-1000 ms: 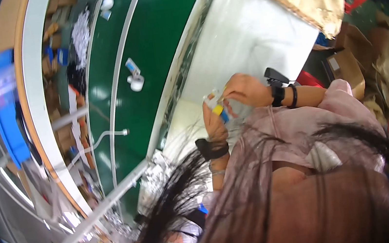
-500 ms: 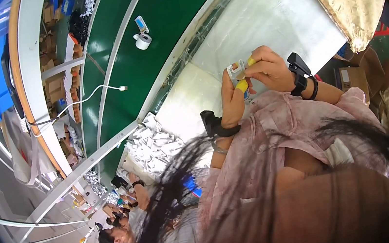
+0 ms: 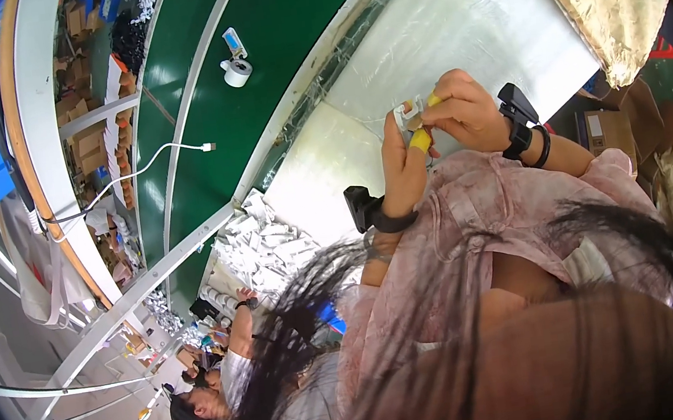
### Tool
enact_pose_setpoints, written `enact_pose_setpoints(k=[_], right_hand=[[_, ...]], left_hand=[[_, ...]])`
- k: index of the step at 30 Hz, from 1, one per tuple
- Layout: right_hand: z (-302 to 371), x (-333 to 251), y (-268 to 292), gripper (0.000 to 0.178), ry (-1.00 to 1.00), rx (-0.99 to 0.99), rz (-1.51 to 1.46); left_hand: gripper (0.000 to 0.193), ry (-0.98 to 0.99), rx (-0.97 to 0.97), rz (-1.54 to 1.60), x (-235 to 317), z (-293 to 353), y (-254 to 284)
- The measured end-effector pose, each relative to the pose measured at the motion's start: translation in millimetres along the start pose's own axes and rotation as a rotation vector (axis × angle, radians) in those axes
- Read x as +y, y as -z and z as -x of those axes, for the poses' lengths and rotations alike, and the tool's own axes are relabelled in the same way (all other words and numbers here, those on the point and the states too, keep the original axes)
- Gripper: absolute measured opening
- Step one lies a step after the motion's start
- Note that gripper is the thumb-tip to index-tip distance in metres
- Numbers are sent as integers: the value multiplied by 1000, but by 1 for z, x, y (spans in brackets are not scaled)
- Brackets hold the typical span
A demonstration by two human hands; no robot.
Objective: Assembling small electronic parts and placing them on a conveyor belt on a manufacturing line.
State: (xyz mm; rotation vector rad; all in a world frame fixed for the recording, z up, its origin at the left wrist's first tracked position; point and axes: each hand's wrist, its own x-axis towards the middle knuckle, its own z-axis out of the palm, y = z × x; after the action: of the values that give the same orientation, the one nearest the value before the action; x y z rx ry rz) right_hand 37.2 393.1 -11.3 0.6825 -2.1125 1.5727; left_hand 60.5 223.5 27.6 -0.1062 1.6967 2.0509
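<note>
The left hand pinched a small white piece at its fingertips; the piece sat between the two hands, just left of the right hand, which curled close against it, though I couldn't tell whether it gripped.

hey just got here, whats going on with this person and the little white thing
A person holds a small white piece in the left hand, with the right hand close against it; the right hand's exact grip is too small to tell. Both are above a pale worktop. A heap of white pieces lies to the left, and a co-worker's arm shows farther off.
</note>
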Motion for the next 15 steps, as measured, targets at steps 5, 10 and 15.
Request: enact_pose_setpoints(k=[5, 10, 15], right_hand=[[-6, -4, -2, 27, -35, -15, -19], [-11, -5, -2, 26, -29, -19, -12], [-11, -3, -4, 26, -10, -41, 6]], left_hand=[[39, -80, 26, -36, 4, 1, 0], [37, -119, 74, -103, -4, 0, -1], [36, -134, 93, -145, -2, 0, -2]])
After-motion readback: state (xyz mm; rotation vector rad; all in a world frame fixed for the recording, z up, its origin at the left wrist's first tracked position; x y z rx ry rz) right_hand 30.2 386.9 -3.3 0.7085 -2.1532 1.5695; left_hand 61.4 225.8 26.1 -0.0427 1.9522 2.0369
